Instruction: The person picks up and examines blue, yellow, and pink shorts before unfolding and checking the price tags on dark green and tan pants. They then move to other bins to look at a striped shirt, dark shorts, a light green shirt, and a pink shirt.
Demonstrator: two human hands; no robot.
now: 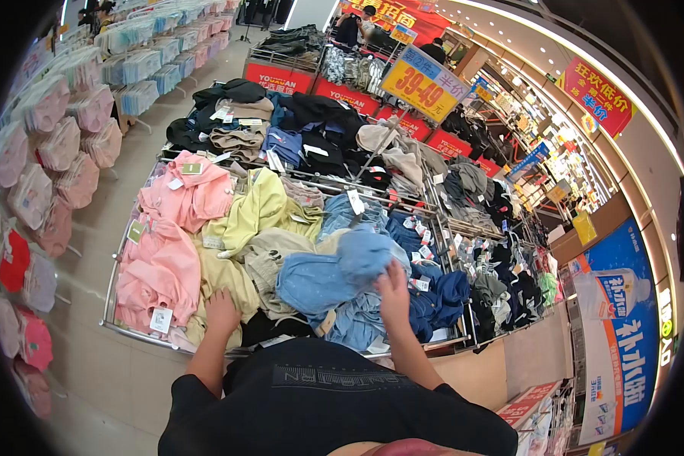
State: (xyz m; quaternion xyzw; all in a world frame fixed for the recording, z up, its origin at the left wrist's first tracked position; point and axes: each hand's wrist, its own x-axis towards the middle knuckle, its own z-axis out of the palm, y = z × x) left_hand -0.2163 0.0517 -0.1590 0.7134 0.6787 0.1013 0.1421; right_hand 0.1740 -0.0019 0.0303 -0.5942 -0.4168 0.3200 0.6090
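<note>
My right hand grips the edge of a light blue denim garment, which is bunched up on top of the pile. My left hand rests with its fingers stretched out on a pale yellow garment. Between the two lie a beige-grey garment and some black cloth. Pink garments with paper tags are heaped left of my left hand. Dark blue denim lies just right of my right hand, with more light blue denim beneath.
A metal rail edges the display table. Black and dark clothes are piled in its far section. A yellow and blue price sign stands above. Racks of hanging small garments line the left aisle. A blue poster is at right.
</note>
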